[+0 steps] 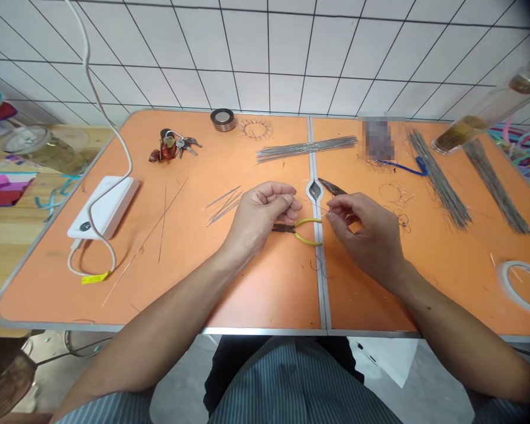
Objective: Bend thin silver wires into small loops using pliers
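Observation:
Above the middle of the orange table, my left hand pinches a thin wire between thumb and fingertips. The wire runs across the small gap to my right hand, whose thumb and index finger are closed at its other end. Just below the hands lie pliers with yellow handles, their jaws partly behind my left hand. A second pair of pliers with dark jaws lies beyond my right hand, which hides its handles. Short cut wires are left of my left hand. Small bent wire pieces lie nearer me.
A bundle of straight wires crosses the table's metal seam. Two more bundles, one nearer and one farther right, stand near a clear bottle. A white power bank, keys, tape and a white ring lie around.

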A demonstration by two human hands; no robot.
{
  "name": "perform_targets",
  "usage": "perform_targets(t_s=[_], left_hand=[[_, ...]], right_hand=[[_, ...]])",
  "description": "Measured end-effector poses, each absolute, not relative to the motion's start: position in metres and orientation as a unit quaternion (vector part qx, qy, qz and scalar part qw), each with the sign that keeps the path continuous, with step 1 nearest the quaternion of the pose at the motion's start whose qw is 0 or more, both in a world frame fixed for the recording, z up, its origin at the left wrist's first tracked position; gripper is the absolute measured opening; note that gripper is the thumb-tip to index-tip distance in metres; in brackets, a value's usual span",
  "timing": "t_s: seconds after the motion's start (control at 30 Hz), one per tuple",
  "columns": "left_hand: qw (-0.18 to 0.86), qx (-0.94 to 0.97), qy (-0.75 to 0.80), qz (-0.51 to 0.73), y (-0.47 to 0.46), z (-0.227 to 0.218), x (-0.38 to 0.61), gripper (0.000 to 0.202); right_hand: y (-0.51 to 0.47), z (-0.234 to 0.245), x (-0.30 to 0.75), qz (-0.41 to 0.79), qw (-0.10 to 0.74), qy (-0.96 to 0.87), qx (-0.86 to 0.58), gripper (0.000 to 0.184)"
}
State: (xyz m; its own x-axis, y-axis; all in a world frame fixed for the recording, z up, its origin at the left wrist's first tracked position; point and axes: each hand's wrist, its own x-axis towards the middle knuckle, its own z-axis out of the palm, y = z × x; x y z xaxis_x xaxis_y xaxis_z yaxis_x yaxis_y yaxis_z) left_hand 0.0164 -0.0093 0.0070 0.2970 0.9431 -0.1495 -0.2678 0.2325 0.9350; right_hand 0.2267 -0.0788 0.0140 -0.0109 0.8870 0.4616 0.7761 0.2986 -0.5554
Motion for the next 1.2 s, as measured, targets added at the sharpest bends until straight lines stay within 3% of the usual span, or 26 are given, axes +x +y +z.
perform_targets(t_s=[0.23, 0.63, 0.9, 1.2], left_hand=[[0.725, 0.376, 0.384, 0.431, -0.007, 0.011, 0.018, 0.018], [0.724, 0.405, 0.391, 0.399, -0.007, 0.011, 0.016, 0.015], [0.713, 0.452, 0.368, 0.390, -0.007, 0.008, 0.014, 0.019], [0.734, 0.414, 0.339, 0.417, -0.006, 0.004, 0.017, 0.031]], right_hand=[[-0.080, 0.015, 0.225, 0.111, 0.412, -0.666, -0.612, 0.005], [-0.073, 0.025, 0.238, 0.239, 0.487, -0.583, -0.605, 0.012], [-0.065, 0.023, 0.252, 0.423, 0.529, -0.472, -0.564, 0.022], [-0.057, 0.016, 0.253, 0.556, 0.464, -0.427, -0.541, 0.040]])
